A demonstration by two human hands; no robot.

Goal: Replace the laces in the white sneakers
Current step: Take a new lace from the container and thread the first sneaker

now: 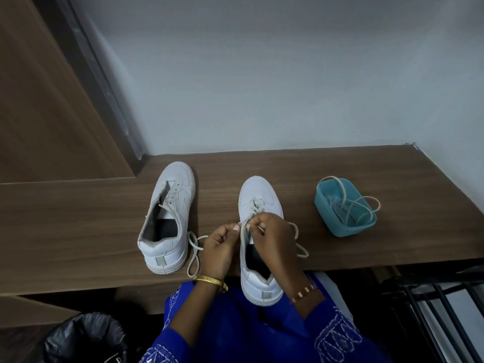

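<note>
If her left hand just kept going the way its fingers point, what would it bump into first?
The left hand points right, at the near sneaker. It already pinches the lace at the eyelets, so it would likely press into that shoe's tongue, then the right hand. Depth is hard to judge.

Home corner: wood-laminate shelf (78, 213), plain wall (262, 74), lined bin (83, 336), metal rack (432, 310).

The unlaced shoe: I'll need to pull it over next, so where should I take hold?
Grip the unlaced shoe at its heel collar, reaching from the near side with the left hand. The heel faces the person, the mouth gapes open, and no lace crosses there to snag.
</note>
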